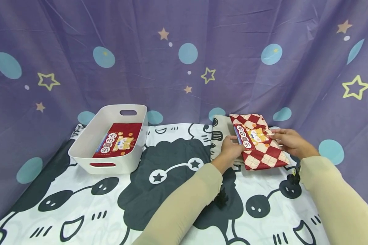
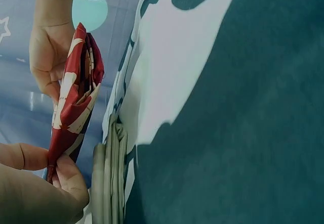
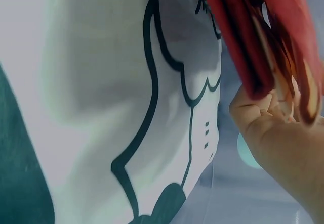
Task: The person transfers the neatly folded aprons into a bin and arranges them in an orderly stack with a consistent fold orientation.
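Note:
A folded red-and-cream checked cloth (image 1: 265,158) with a cartoon patch is held between both hands, tilted, at the right of the head view. My left hand (image 1: 231,149) pinches its left edge between thumb and fingers, as the left wrist view also shows. On the opposite edge, my right hand (image 1: 289,143) grips the cloth; in the right wrist view its fingers are partly hidden behind the fabric layers. Beneath and behind lies a folded beige cloth (image 1: 222,126) with black prints, partly covered. The left wrist view shows a gap between the checked cloth and the beige stack (image 2: 109,183).
A white plastic bin (image 1: 110,166) with handle slots stands at the left. Inside it lies a folded red cloth (image 1: 132,131) with a similar cartoon patch. Black-and-white printed fabric (image 1: 89,194) covers the surface, and a purple curtain (image 1: 159,78) hangs close behind.

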The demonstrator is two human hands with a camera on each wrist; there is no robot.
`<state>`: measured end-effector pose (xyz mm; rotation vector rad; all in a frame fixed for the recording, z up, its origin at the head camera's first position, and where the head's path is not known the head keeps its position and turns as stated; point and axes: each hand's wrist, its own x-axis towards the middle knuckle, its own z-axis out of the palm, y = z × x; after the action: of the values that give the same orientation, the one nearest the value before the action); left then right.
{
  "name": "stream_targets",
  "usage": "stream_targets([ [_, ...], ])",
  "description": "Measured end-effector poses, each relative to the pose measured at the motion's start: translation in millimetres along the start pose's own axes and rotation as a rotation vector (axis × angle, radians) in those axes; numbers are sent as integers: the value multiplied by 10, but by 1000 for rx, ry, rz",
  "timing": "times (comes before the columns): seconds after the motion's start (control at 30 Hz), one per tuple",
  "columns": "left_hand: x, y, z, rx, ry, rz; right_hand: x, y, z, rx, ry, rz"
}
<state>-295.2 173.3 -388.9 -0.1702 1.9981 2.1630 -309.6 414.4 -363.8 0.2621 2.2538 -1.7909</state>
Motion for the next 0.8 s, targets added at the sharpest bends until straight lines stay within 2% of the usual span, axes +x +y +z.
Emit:
stream_targets([
  [0.13,5,25,-74,6,1,20,11,-45,79,-20,3,-17],
  [0.47,50,91,-276,28,10,59,41,-148,281,41,-30,-73],
  [0.8,99,102,-539,75,8,57,66,-212,525,47,-34,-105],
])
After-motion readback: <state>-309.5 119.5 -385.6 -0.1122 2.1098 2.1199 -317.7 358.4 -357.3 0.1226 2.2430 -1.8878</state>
